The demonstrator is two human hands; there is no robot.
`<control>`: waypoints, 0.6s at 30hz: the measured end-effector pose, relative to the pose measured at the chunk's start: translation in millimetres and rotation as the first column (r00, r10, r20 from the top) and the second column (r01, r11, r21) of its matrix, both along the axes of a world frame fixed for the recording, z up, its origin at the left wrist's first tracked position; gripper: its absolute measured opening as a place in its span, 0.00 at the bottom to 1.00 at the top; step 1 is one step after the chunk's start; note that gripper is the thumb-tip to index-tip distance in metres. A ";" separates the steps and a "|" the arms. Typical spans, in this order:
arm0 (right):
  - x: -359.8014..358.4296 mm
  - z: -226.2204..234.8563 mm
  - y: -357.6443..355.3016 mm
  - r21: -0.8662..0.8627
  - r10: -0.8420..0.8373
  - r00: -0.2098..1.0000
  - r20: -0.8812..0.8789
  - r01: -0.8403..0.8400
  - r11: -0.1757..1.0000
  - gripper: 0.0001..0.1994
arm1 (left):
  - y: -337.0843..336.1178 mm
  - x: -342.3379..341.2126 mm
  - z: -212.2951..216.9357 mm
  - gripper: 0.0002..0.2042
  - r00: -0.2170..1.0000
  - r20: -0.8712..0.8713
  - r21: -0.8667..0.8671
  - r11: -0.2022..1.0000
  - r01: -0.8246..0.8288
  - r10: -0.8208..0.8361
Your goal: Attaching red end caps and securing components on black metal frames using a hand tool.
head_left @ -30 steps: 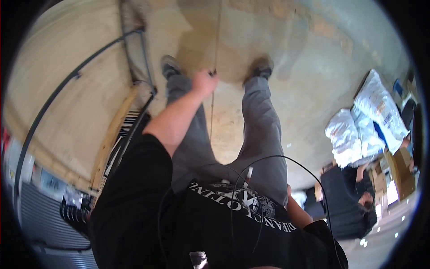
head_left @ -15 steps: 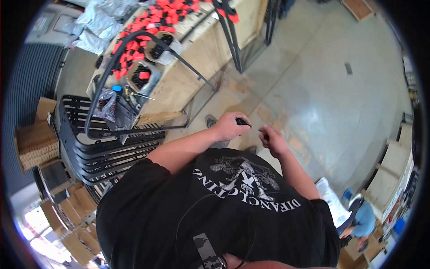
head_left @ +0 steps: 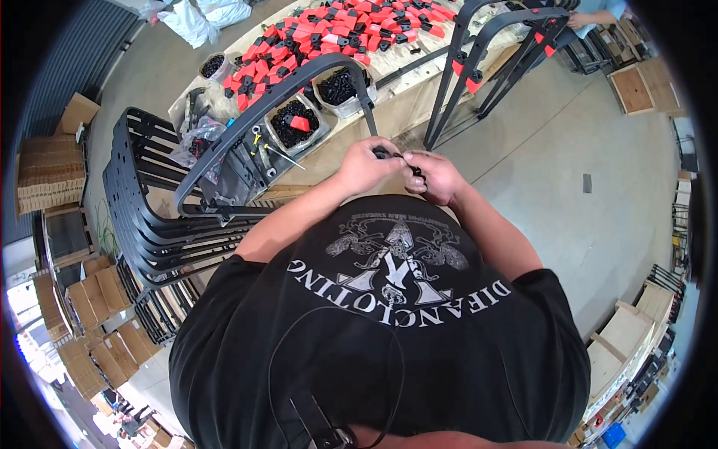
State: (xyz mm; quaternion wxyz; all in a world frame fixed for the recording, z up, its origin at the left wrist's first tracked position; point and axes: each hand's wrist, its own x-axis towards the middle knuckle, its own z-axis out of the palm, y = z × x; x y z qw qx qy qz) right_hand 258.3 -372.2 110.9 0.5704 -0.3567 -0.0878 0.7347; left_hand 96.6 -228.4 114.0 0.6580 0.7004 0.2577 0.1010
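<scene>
In front of my chest my two hands meet. My left hand [head_left: 365,168] is curled around several small black parts [head_left: 381,152], whose exact kind is too small to make out. Against its fingertips, my right hand [head_left: 437,178] has its fingers closed, with small black pieces [head_left: 417,173] showing between them. Just beyond the hands, on the workbench [head_left: 396,112], stand a bin of small black parts [head_left: 336,87] and another bin [head_left: 294,126] with a red piece [head_left: 300,123] on top. A bent black metal tube frame [head_left: 277,93] arches over the near bench edge.
Red and black plastic pieces [head_left: 321,37] lie heaped on the bench. Wrenches and a screwdriver [head_left: 284,156] lie at its near left end. Stacked black frames [head_left: 142,217] stand left; upright black frames [head_left: 449,82] stand right, near another person's hand [head_left: 575,20]. Cardboard boxes [head_left: 51,168] are far left.
My hands have come together from apart, with the right hand now touching the left. The view has shifted, bringing more of the bench and another person at the upper right into sight.
</scene>
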 end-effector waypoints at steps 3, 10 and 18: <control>23.1 -2.2 33.5 -0.017 0.042 0.997 -0.062 -0.043 0.999 0.12 | 25.3 7.6 -12.0 0.09 0.987 -0.079 -0.183 0.971 -0.152 0.140; 100.3 -25.3 97.4 -0.179 0.205 0.965 0.161 -0.176 0.968 0.19 | 52.8 25.7 -53.0 0.21 0.916 -0.139 -0.656 0.658 -0.370 0.376; 131.5 -50.9 137.9 -0.297 0.344 0.910 0.232 -0.271 0.916 0.20 | 44.6 63.2 -80.1 0.21 0.868 -0.299 -0.393 0.778 -0.491 0.397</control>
